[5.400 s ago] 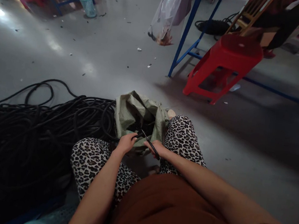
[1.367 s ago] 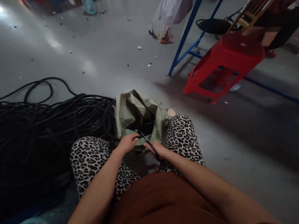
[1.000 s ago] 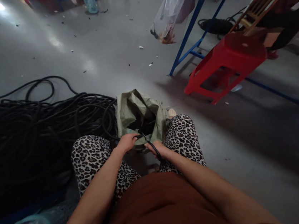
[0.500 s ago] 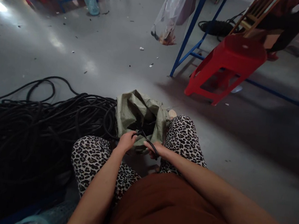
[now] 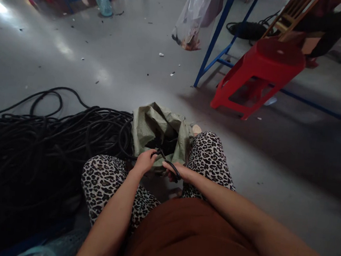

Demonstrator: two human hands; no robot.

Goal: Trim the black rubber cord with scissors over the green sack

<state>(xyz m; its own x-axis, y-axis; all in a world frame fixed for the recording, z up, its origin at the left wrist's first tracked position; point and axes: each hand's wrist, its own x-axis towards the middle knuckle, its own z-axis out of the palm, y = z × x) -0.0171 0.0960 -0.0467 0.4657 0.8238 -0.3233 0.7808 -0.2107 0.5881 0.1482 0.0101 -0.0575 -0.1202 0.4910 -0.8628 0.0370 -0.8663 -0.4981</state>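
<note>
A grey concrete floor (image 5: 129,57) fills most of the view, littered with small scraps. A large heap of black cable (image 5: 33,145) lies on it to the person's left, its coils reaching up to the left knee. A red plastic stool (image 5: 257,72) stands well apart, ahead and to the right, beside a blue metal frame (image 5: 214,38); a clear plastic bag (image 5: 195,16) hangs near that frame. A pale blue basket (image 5: 103,2) sits far off at upper left.

Between the knees, which wear leopard-print trousers (image 5: 106,180), stands an open green woven sack (image 5: 155,128) with dark pieces inside.

The left hand (image 5: 144,161) is closed around the end of a black cable length (image 5: 156,152), just over the near rim of the sack. The right hand (image 5: 175,170) is closed on a pair of dark scissors (image 5: 170,166), whose tip points at the held cable end. Whether the blades touch the cable cannot be told.
</note>
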